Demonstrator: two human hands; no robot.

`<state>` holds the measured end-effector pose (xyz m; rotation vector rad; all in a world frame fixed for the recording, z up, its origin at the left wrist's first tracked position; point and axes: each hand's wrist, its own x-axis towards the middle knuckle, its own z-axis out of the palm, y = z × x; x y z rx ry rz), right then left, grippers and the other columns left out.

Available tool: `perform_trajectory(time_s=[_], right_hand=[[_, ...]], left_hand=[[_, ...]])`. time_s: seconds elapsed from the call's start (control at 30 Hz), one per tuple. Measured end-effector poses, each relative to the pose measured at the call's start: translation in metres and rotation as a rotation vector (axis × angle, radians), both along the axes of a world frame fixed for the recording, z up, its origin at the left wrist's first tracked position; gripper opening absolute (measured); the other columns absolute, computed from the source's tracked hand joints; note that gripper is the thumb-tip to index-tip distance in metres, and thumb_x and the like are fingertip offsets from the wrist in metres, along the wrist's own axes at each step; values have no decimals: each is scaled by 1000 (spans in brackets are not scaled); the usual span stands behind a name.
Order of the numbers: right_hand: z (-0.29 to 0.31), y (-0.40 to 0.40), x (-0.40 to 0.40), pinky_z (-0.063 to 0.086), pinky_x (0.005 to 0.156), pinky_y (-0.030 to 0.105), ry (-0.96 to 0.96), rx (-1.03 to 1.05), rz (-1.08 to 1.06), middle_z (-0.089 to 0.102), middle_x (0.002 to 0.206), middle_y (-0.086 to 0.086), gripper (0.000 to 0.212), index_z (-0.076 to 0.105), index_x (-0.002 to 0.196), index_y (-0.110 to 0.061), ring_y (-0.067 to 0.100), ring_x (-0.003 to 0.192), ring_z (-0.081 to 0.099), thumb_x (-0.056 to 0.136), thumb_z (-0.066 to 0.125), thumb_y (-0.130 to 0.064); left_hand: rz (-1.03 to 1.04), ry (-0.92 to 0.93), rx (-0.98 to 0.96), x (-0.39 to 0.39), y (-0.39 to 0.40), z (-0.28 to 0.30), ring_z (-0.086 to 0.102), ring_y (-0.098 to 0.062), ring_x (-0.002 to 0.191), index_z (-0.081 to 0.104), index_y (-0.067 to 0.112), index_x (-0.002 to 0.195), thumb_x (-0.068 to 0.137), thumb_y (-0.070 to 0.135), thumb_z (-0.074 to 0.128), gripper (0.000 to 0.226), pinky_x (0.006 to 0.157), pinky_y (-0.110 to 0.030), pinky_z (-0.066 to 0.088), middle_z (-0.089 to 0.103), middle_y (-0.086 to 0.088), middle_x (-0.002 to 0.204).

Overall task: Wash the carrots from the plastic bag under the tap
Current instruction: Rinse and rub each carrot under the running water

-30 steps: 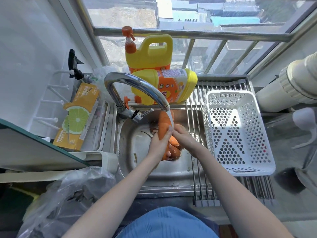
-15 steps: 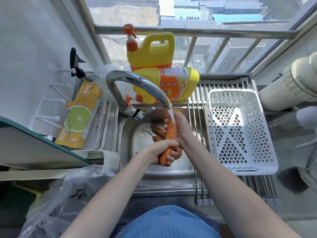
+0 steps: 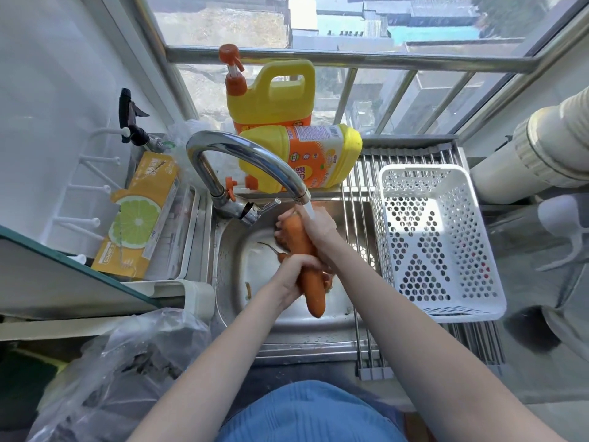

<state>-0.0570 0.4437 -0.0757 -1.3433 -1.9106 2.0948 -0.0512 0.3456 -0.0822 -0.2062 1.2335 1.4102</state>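
Head cam, wide-angle, looks fwd/down, close over sink [image 3: 287, 339].

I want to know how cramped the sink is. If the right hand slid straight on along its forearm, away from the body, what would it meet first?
Probably the tap: the right hand, gripping the carrot, points toward the tap's lever and base. Depth is unclear, so it might pass beneath.

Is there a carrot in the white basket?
No, the white basket holds no carrot; both hands grip the carrot over the sink.
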Motion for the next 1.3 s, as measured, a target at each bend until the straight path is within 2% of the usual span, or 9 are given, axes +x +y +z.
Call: perform_trajectory(time_s=[0.17, 0.3, 0.47, 0.57, 0.73, 0.9, 1.07, 1.17, 1.3], right_hand=[[8, 5, -2, 57, 70, 39, 108, -390, -29, 69, 86, 17, 21, 60, 74, -4, 29, 66, 65, 93, 56, -10], [0, 7, -1, 54, 54, 32, 54, -480, -292, 68, 61, 11, 21, 55, 82, -3, 25, 50, 62, 99, 50, -14], [0, 8, 5, 52, 46, 25, -2, -454, -291, 63, 54, 10, 35, 63, 82, 4, 20, 42, 58, 100, 44, -19], [3, 9, 5, 54, 46, 25, -16, -411, -277, 66, 57, 10, 37, 62, 88, 6, 20, 44, 60, 101, 40, -21], [7, 21, 6, 53, 53, 31, -33, -453, -361, 62, 56, 16, 43, 61, 75, 0, 26, 48, 58, 102, 39, -26], [2, 18, 1, 53, 50, 29, 70, -651, -433, 60, 56, 15, 50, 56, 76, 0, 26, 46, 57, 102, 40, -40], [-9, -3, 17, 59, 61, 31, 38, -265, -121, 65, 94, 14, 41, 53, 115, -12, 13, 64, 71, 101, 41, -49], [-20, -2, 32, 56, 89, 49, 67, -206, 53, 53, 127, 20, 48, 44, 126, -23, 28, 106, 64, 91, 56, -55], [-22, -1, 50, 53, 96, 45, 87, -72, 193, 52, 128, 11, 66, 38, 137, -28, 26, 116, 57, 82, 66, -53]], left_hand=[[117, -297, 135, -7, -4, 9, 42, -14, 40, 53, 6, 68, 66, 13, 61, 11, 43, -19, 40, 46, -5, 53], [-37, -136, -34, -8, 6, 8, 38, -9, 34, 50, 10, 65, 84, 12, 52, 19, 37, -15, 35, 44, -1, 47], [-129, -118, -56, -7, 8, 6, 42, -8, 37, 63, 12, 46, 88, 9, 50, 44, 40, -16, 38, 47, -1, 48], [-134, -85, -82, -9, 9, 12, 45, -10, 38, 60, 6, 63, 88, 7, 52, 26, 40, -18, 41, 51, -2, 48], [-132, 237, -115, -5, 7, 12, 50, -15, 43, 57, -2, 83, 84, 0, 64, 7, 44, -21, 45, 58, -6, 53], [-198, -106, -4, -6, -9, 10, 47, -8, 44, 59, 11, 79, 92, 13, 60, 14, 43, -19, 43, 53, 0, 57], [-45, -26, -184, -12, -7, 0, 36, -7, 33, 49, 6, 82, 87, 2, 54, 8, 35, -15, 32, 45, -1, 50], [-109, 17, -197, -11, -14, -3, 36, -8, 34, 48, 7, 82, 87, 1, 54, 10, 36, -16, 32, 45, -1, 50], [-129, 47, -200, -4, -15, -2, 36, -8, 35, 51, 9, 77, 87, 2, 54, 13, 37, -17, 31, 44, -1, 49]])
